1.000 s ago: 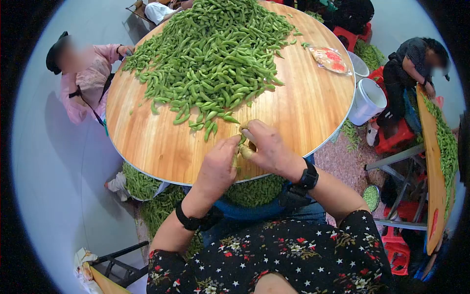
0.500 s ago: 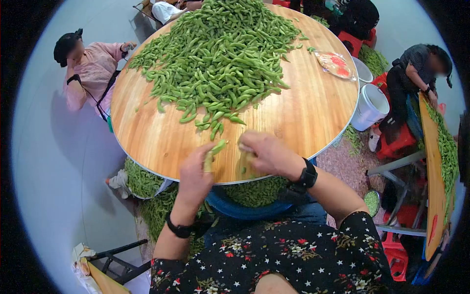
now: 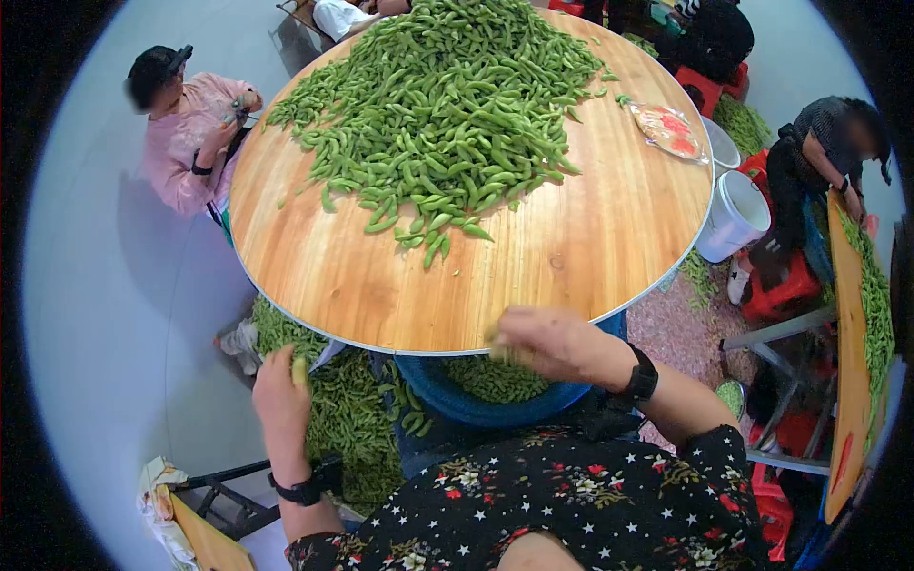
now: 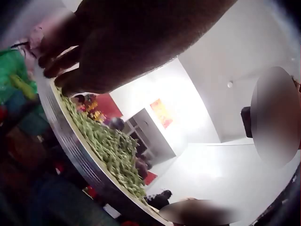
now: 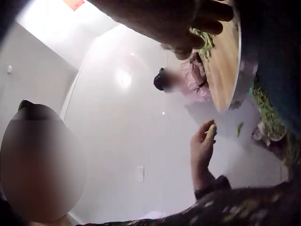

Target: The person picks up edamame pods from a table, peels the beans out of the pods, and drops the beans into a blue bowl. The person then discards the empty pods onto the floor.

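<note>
My left hand point(image 3: 283, 404) is off the table's front left, above a heap of green pods point(image 3: 357, 419) on the floor. Its fingers are loosely bent, with a yellowish covering on the thumb point(image 5: 210, 134). Beside it in the right wrist view, a single green soybean pod point(image 5: 240, 128) is in mid-air, apart from the fingers. My right hand point(image 3: 557, 344), blurred, hovers at the table's front edge over a blue tub point(image 3: 447, 404) of pods. In the right wrist view a gap shows between its thumb and fingers, with nothing visible held.
A large mound of soybean pods point(image 3: 447, 133) covers the back of the round wooden table point(image 3: 590, 238). A clear packet point(image 3: 669, 131) lies at its right edge, near a white bucket point(image 3: 738, 219). One person point(image 3: 195, 133) sits left, another point(image 3: 828, 157) right by a second table point(image 3: 843, 381).
Both hands worked together on a pod, then parted. The left hand carried the pod down and left past the table edge and let it go; the right hand drew back toward the front edge.
</note>
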Motion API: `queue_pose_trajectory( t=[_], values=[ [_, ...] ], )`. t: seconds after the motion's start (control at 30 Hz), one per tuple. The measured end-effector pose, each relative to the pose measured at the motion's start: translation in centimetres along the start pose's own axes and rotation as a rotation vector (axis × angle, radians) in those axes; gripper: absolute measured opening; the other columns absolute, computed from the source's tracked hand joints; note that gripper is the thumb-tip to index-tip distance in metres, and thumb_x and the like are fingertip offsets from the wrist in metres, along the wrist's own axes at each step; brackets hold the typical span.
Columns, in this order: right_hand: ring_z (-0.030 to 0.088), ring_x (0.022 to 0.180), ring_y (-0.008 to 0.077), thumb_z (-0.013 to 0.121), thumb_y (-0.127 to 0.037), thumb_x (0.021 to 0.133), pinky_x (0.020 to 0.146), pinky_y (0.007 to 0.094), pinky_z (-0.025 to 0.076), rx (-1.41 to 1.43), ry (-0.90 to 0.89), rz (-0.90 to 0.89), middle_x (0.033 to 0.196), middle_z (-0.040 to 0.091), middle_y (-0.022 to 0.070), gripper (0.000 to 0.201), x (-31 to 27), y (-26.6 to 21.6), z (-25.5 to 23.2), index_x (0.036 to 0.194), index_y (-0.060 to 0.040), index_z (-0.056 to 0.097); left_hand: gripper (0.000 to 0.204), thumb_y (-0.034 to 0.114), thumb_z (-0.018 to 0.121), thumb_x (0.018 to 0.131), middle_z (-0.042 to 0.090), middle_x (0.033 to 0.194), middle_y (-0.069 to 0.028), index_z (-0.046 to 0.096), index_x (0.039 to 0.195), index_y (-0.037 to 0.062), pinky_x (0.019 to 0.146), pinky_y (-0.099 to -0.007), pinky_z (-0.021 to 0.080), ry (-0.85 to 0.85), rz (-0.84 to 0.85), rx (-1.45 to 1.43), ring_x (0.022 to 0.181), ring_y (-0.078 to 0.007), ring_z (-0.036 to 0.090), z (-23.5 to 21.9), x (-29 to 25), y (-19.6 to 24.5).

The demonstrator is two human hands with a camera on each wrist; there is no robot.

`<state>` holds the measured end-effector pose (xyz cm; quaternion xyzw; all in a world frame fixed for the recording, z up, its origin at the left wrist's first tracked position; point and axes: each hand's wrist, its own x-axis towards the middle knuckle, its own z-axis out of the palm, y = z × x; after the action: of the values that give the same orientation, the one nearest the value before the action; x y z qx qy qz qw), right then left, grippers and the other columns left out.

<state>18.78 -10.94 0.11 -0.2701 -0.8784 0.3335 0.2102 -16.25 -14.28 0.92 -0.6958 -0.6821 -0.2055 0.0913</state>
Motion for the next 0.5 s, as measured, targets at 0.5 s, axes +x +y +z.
queue_pose_trajectory(
  t=[0.5],
  values=[
    [0.061,0.08,0.0307,0.046,-0.022,0.094,0.071,0.0388,0.047,0.173,0.445,0.29,0.084,0.062,0.0174,0.028,-0.3,1.7,-0.4,0.108,-0.002,0.058,0.026,0.004,0.059,0.083,0.062,0.085,-0.0131,0.056,0.108,0.0014,0.066,-0.0371,0.049,-0.331,0.302,-0.623,0.076,-0.0246,0.062,7.7,11.0,12.7]
  ],
)
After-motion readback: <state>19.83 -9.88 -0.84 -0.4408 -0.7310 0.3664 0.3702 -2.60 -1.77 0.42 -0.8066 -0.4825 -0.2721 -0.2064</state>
